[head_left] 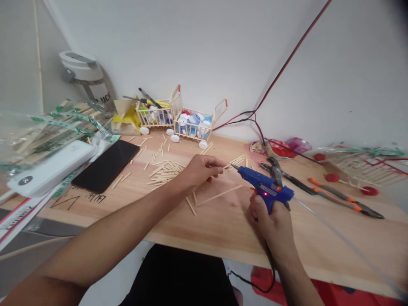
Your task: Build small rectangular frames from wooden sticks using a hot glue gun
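Observation:
My right hand (pixel 270 216) is wrapped around the grip of a blue hot glue gun (pixel 266 185), whose small red light is lit. The gun's metal nozzle points left, close to the fingertips of my left hand (pixel 206 171). Those fingers are bent together above the table, index finger stretched forward; what they pinch, if anything, is too small to make out. Below my left hand lie a long thin wooden stick (pixel 219 195) and a few shorter ones. A heap of short wooden sticks (pixel 165 173) is partly hidden behind my left forearm. A clear glue stick (pixel 314 214) trails from the gun's back.
Two small stick-built carts (pixel 193 129) filled with bottle caps stand against the wall. Pliers (pixel 347 197) and another cart (pixel 357 174) with red wheels lie right. A phone (pixel 106 165), white power bank (pixel 52 168), bagged sticks (pixel 63 123) and cup (pixel 87 78) are left. Gun cable (pixel 272 272) hangs over the edge.

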Action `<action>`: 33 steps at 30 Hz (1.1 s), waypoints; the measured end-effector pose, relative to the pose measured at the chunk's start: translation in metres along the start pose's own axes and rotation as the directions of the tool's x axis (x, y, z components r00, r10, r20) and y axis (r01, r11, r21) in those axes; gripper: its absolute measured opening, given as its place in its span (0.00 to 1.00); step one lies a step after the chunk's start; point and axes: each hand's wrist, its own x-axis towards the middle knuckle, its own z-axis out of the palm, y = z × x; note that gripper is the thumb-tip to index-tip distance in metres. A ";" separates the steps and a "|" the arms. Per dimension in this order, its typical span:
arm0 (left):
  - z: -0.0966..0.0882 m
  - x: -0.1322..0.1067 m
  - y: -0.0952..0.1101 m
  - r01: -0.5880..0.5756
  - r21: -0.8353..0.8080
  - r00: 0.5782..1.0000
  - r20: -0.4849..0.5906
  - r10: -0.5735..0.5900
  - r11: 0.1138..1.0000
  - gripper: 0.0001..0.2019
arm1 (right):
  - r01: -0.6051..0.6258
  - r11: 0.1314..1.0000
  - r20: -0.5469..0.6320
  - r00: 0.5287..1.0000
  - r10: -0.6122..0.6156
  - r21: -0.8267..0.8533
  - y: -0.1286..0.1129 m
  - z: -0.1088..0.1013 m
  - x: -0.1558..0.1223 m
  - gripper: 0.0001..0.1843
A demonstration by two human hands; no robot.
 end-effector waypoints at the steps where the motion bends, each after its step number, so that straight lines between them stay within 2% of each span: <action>1: 0.000 0.000 0.000 -0.002 0.003 1.000 0.001 0.002 1.000 0.11 | -0.002 1.000 0.014 1.000 0.002 -0.003 0.000 0.000 0.000 0.22; 16: 0.001 -0.001 0.002 0.020 -0.019 1.000 -0.019 -0.020 1.000 0.10 | 0.027 0.999 0.007 1.000 -0.027 -0.020 -0.004 -0.002 0.001 0.24; 33: 0.001 -0.001 0.002 0.015 0.011 1.000 -0.006 -0.014 1.000 0.11 | -0.003 1.000 -0.012 1.000 0.002 -0.023 -0.003 -0.002 0.000 0.22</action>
